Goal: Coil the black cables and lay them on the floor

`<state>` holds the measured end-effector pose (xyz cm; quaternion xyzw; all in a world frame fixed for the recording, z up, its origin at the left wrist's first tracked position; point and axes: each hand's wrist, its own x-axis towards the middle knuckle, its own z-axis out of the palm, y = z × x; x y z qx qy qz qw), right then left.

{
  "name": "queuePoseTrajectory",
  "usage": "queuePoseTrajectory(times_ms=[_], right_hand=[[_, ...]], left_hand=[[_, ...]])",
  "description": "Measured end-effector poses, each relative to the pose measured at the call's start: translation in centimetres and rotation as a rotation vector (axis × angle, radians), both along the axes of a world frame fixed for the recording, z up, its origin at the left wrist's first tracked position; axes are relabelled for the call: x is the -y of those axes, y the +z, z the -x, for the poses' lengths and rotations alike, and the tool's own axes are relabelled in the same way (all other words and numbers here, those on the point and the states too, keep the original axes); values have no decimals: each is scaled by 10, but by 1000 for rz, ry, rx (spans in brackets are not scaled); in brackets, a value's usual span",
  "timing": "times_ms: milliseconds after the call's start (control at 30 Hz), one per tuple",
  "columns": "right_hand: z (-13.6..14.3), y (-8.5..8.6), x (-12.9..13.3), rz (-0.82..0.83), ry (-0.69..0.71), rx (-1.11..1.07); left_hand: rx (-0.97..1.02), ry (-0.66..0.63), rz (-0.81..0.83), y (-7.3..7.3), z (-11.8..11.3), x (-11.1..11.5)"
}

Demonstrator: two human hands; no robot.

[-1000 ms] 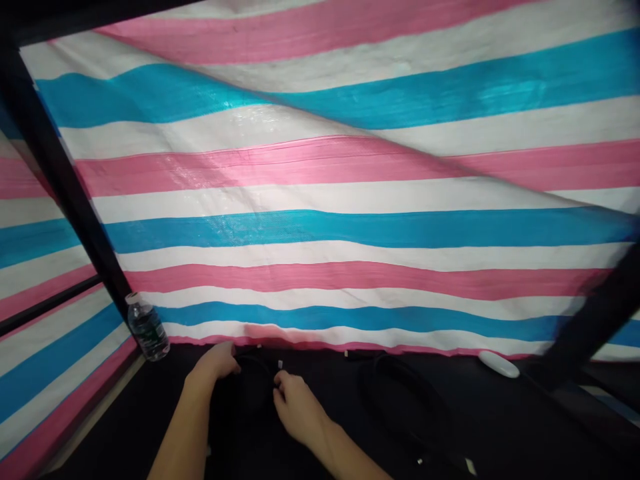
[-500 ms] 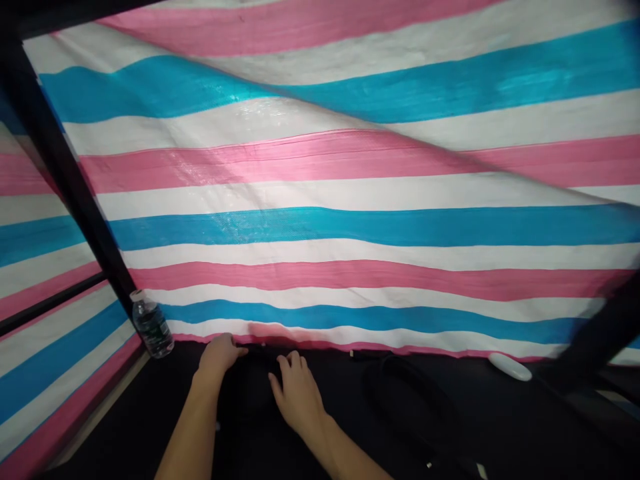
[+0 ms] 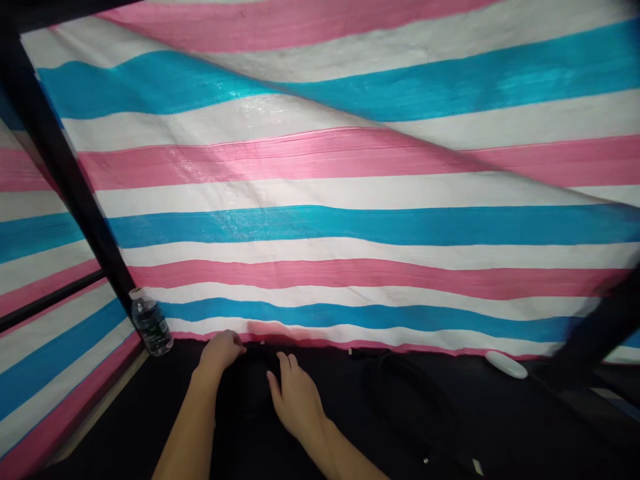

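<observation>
My 2 hands: left hand [image 3: 220,350] curled on the black cable coil [image 3: 250,387], unmoved; right hand [image 3: 295,397] spread flat, shifted slightly nearer.

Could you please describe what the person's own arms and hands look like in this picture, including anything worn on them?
Both forearms are bare, with no sleeve in view. The left hand and the right hand wear no gloves, and no ring, watch or band shows.
</observation>
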<state>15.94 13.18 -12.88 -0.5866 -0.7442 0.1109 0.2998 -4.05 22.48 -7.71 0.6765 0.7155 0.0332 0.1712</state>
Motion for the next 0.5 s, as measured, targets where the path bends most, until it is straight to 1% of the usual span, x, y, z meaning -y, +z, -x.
queuePoseTrajectory(times_ms=[133,233,300,367,433,500], right_hand=[[-10,7,11,-23,13,-30],[-32,18,20,-61,13,-73],[-57,24,27,-83,4,-88],[-90,25,34,-105,-15,-52],[-127,19,42,-142,-120,63],[-161,7,49,-145,-258,203]], left_hand=[[-8,-3,9,0,1,-2],[-23,-6,28,2,0,-3],[-35,-8,45,3,-1,-2],[-43,-11,73,2,-2,0],[-45,-14,102,1,-3,2],[-41,-14,93,-2,-3,4]])
